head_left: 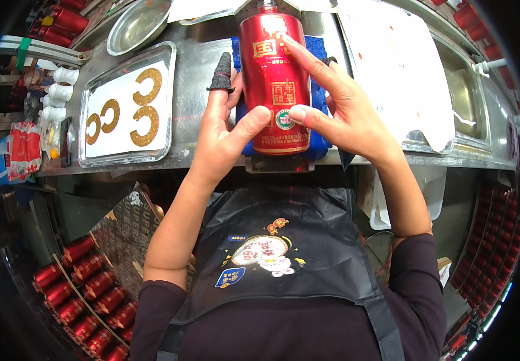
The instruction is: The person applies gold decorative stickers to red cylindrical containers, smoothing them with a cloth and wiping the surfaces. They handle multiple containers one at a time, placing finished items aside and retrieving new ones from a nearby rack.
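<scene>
A glossy red bottle (273, 72) with gold lettering and a small green-and-white round mark lies on a blue cloth (316, 51), its neck pointing away from me. My left hand (227, 126) is against the bottle's left side, thumb on its edge. A black ribbed finger cover (221, 73) sits on one finger of that hand, which stands off the bottle. From the right, my right hand (347, 111) lays its index finger on the upper lettering and its thumb beside the round mark. Its other fingers are partly hidden along the bottle's right side.
A metal tray (171, 69) on the left holds a white sheet with several gold C-shaped pieces (145, 125). Behind it stands a metal basin (136, 30). White sheeting (386, 66) covers the right bench beside a metal pan (473, 105). Red bottles (95, 287) fill racks at both sides.
</scene>
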Available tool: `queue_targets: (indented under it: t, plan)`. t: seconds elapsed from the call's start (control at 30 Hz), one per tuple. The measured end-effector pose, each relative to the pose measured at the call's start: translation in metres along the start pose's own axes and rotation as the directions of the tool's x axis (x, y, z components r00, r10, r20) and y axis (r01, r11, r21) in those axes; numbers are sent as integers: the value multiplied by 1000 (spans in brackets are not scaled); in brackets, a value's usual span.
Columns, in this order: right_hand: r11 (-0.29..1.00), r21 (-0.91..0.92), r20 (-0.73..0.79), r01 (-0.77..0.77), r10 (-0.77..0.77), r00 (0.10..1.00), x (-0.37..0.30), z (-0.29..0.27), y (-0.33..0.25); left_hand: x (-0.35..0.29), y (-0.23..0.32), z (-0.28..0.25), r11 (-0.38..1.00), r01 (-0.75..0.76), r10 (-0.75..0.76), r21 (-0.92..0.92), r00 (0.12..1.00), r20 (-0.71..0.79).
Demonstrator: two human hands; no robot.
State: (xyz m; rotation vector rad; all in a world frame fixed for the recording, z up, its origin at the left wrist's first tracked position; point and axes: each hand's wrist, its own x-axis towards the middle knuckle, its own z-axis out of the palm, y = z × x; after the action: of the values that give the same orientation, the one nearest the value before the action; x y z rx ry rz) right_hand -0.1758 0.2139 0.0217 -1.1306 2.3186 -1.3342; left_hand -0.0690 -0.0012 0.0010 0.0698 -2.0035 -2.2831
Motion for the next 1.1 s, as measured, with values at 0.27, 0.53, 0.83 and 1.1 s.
queue_targets:
  t: [0.27, 0.53, 0.83, 1.1]
  plan:
    - [995, 30, 36, -91, 90, 995, -2, 0, -6, -3, 3, 1, 1000, 12, -11, 15, 1000, -14]
    - [995, -38, 51, -91, 92, 994, -8, -1, 0, -8, 2, 1, 1000, 18, -18, 6, 1000, 9]
    - [415, 900, -246, -136, 739, 628, 17, -46, 44, -19, 7, 5, 998, 40, -40, 46, 999, 11]
    - [944, -9, -219, 330, -324, 920, -9, -5, -41, -19, 7, 9, 998, 21, -22, 53, 1000, 19]
